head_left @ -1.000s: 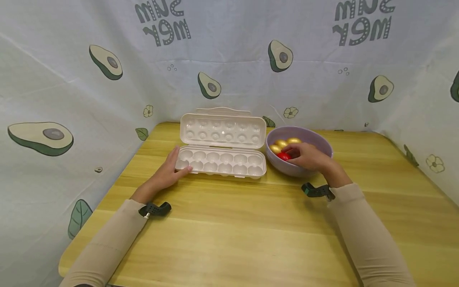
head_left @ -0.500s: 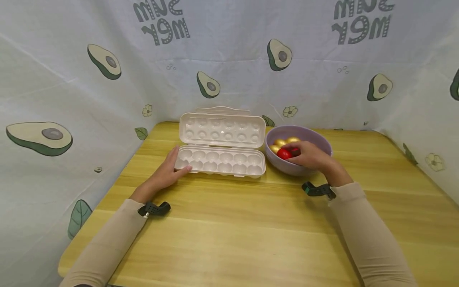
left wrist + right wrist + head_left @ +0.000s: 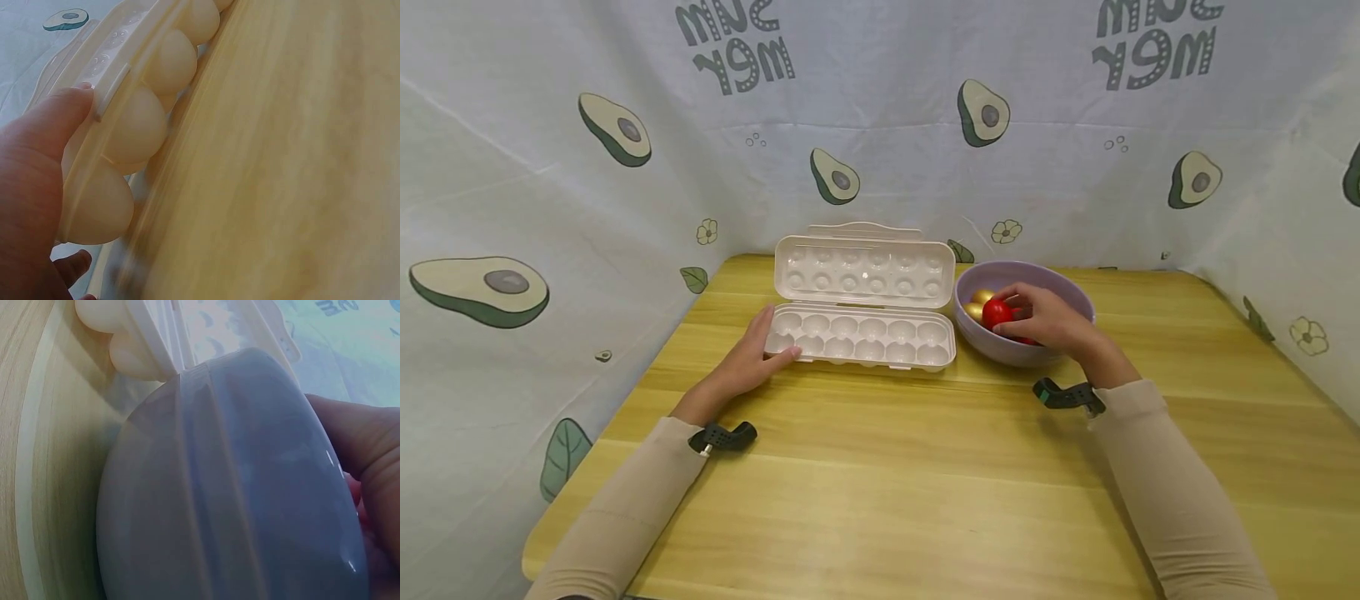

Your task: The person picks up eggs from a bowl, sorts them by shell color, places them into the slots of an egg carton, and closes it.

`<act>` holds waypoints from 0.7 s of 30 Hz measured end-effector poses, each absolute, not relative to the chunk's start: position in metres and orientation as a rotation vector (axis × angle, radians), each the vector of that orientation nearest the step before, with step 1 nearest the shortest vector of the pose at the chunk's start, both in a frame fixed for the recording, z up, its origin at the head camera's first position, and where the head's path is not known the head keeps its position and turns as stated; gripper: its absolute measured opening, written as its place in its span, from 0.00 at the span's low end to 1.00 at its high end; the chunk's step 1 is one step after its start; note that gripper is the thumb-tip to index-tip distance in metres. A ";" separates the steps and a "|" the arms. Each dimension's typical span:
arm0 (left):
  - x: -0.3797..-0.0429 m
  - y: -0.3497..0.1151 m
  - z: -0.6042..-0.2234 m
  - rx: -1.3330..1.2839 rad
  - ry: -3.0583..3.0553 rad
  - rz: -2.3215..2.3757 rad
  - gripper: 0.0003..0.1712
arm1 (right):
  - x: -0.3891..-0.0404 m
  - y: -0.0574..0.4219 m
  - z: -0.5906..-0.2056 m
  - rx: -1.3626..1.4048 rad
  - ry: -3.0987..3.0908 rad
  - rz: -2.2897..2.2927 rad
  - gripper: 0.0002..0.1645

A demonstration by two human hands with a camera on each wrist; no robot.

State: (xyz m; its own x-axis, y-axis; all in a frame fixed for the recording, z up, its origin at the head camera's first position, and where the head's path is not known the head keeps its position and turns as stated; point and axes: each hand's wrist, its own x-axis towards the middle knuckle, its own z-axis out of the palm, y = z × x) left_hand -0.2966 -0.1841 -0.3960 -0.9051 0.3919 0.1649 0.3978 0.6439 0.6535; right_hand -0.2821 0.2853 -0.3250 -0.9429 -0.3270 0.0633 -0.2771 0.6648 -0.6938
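A pale plastic egg box point(image 3: 841, 362) stands with its lid point(image 3: 934, 247) raised at the back, and its cups hold nothing. At its left end my left hand point(image 3: 747, 357) grips it, the thumb over the front rim. The left wrist view has this thumb point(image 3: 62, 115) on the rim above the rounded cups. My right hand point(image 3: 1047, 320) pinches a red egg point(image 3: 996, 313) between thumb and fingers inside the purple bowl point(image 3: 1017, 357). Gold eggs point(image 3: 973, 311) lie left of it, and more red shows under the fingers. In the right wrist view, the bowl's wall hides most of the hand.
The bowl stands close beside the egg box's right end on a wooden table point(image 3: 880, 492). Right behind the table hangs a white cloth point(image 3: 910, 125) printed with avocados, and it continues along the left and right sides. A dark wrist camera point(image 3: 724, 436) sits on each forearm.
My right hand has drawn the red egg up a little from among the other eggs, turning it more upright. The left hand keeps its place on the egg box.
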 end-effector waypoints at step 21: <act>-0.300 -0.184 -0.401 -0.685 -2.834 -1.133 0.54 | -0.285 0.282 -0.324 -0.383 2.692 -1.380 0.32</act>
State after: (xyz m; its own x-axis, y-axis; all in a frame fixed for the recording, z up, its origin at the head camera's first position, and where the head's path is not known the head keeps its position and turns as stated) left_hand -0.3000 -0.1843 -0.4013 -0.9040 0.3917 0.1712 0.4017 0.6416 0.6535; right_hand -0.2852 0.2819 -0.3241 -0.9643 -0.2630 0.0319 -0.1795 0.5599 -0.8089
